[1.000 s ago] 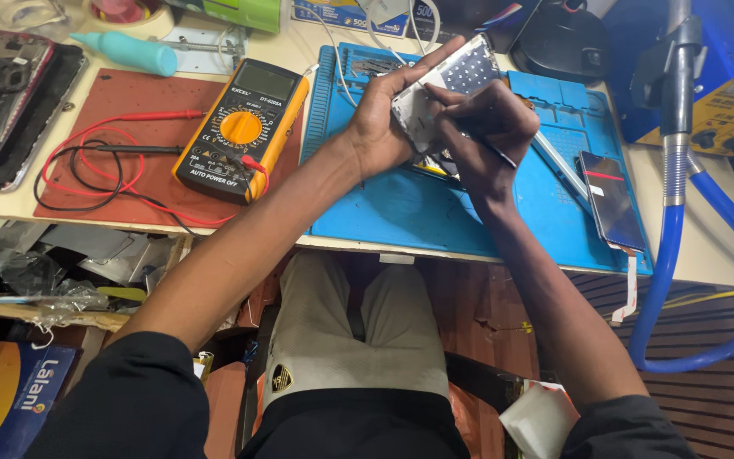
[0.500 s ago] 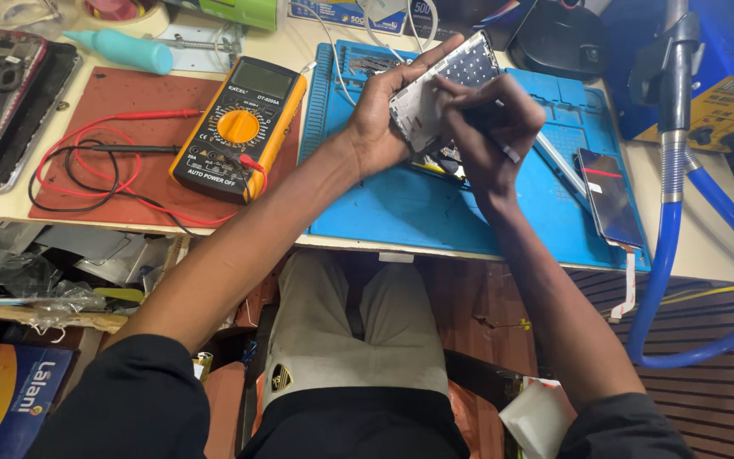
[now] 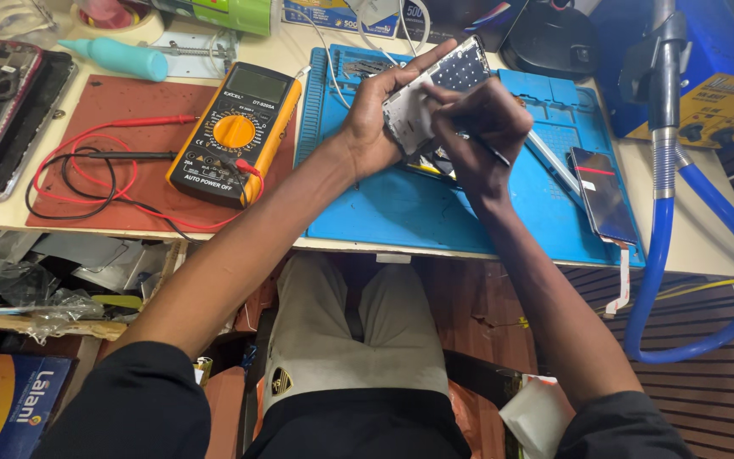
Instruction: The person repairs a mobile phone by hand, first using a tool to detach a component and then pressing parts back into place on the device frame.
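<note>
Item: opened silver phone frame (image 3: 435,98), raised above blue silicone repair mat (image 3: 384,204), clasped by left hand (image 3: 375,119). Right hand (image 3: 486,127) fingers pinch thin dark tool (image 3: 490,151) against it. Risk: tool slipping, gouging components; frame dropping onto worktop near loose phone screen (image 3: 602,194).

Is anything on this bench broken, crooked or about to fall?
One thing stands out: the dark phone screen lies at the right edge of the blue mat, and its white ribbon cable dangles over the bench edge. The phone frame in the left hand is stripped open.
</note>
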